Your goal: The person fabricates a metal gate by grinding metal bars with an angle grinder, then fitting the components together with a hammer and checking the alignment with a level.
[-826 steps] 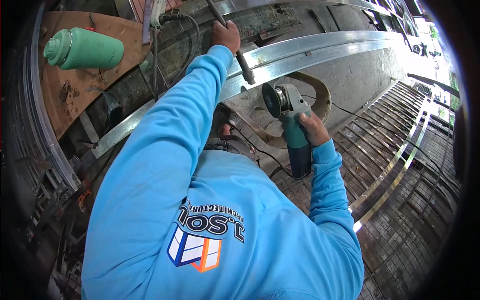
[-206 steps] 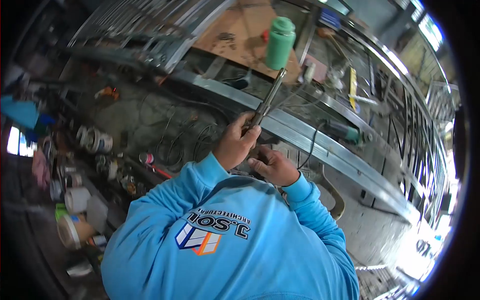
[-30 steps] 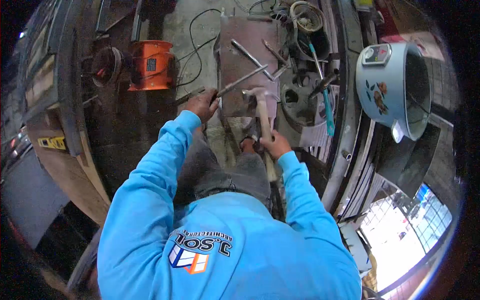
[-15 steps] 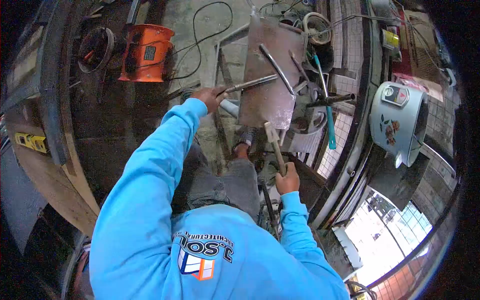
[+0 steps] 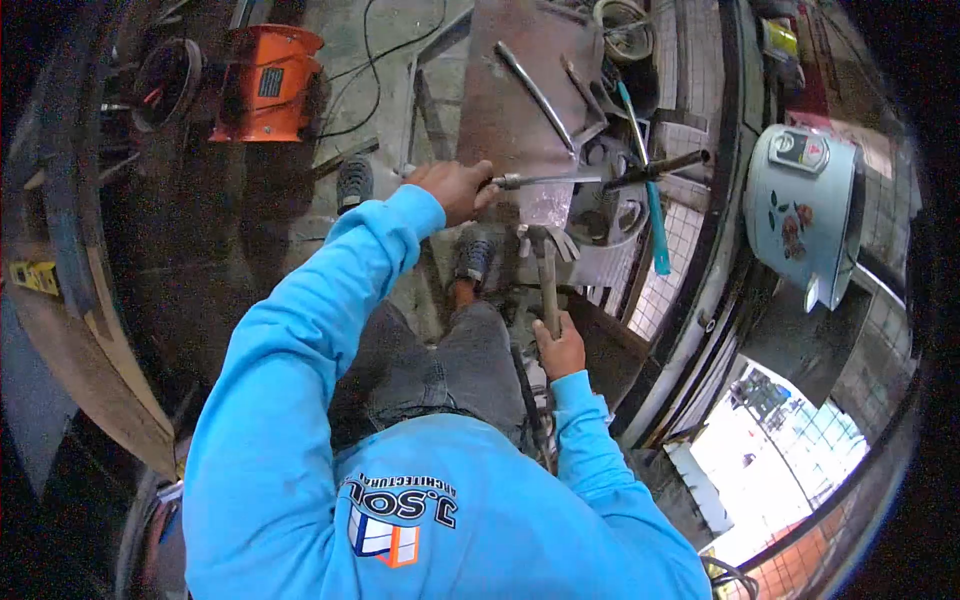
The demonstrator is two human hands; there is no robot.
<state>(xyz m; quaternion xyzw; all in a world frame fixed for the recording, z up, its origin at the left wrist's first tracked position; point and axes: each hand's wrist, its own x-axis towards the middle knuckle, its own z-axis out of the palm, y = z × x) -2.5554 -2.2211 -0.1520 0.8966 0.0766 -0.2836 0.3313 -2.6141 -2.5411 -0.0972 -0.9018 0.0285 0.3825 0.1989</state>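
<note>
My left hand point(image 5: 455, 190) is closed around one end of a slim metal rod point(image 5: 550, 180), which points right across the reddish-brown metal plate point(image 5: 490, 125). The rod's far end comes close to a dark pipe point(image 5: 660, 170) at the plate's right side. Lower down, my right hand point(image 5: 560, 350) grips a claw hammer point(image 5: 549, 285) by its handle. Its head faces up, near the plate's lower edge, with the claw to the right. On the plate lie a loose metal tube point(image 5: 535, 95) and an angled metal piece point(image 5: 585, 95).
A turquoise-handled tool point(image 5: 656, 230) leans right of the plate. An orange drum-shaped machine point(image 5: 267, 85) stands on the floor at upper left, a black cable point(image 5: 375, 75) beside it. At right is a pale flowered metal casing point(image 5: 800, 215); a yellow level point(image 5: 35, 277) lies far left.
My left hand has moved right, and the rod has swung from slanting upward to nearly level. The hammer in my right hand has turned, so its claw now shows sideways. The view has shifted slightly.
</note>
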